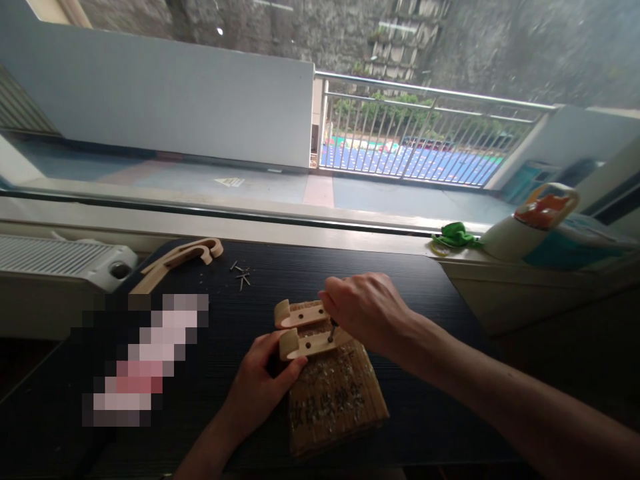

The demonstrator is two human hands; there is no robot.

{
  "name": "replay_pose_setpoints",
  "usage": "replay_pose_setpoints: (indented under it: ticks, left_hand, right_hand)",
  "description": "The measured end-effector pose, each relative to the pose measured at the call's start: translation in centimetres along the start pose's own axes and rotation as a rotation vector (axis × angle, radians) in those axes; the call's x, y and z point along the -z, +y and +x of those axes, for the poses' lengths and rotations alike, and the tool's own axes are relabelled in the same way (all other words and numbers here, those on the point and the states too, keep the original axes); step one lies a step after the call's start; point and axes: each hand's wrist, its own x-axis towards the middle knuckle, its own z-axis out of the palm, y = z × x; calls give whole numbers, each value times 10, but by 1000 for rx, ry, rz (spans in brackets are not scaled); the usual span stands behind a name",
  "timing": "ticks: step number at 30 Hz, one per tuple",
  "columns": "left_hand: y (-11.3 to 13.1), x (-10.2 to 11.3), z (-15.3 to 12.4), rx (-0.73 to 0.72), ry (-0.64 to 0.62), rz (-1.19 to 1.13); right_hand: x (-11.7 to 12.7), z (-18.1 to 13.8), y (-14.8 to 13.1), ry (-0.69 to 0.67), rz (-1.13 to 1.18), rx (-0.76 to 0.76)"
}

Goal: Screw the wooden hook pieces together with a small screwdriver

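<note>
My right hand (367, 307) is closed round a screwdriver (333, 325), its handle hidden in the fist. The dark shaft points down at a hole in the nearer curved wooden hook piece (315, 345). My left hand (265, 370) grips this piece near its curled end, thumb along the near side. Just behind lies a second curved wooden piece (303, 315) with holes in it. Both rest on a tape-wrapped wooden block (335, 407) with dark handwritten characters.
Several loose screws (241, 275) lie on the dark table (275, 267). More curved wooden pieces (183, 257) sit at its far left corner. A white radiator (65, 257) stands beyond. On the windowsill are a green cloth (455, 235) and a white jug (515, 233). A pixelated patch covers part of the left.
</note>
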Motion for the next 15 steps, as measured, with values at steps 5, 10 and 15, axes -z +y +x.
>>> replay_pose_setpoints:
  ticks: [5, 10, 15]
  left_hand:
    - [0, 0, -1, -8, -5, 0]
    - [0, 1, -1, -17, -9, -9]
    - [1, 1, -1, 5, -22, -16]
  right_hand:
    - [12, 3, -1, -92, -27, -83]
    - [38, -4, 7, -190, 64, 61]
    - [41, -6, 11, -292, 101, 191]
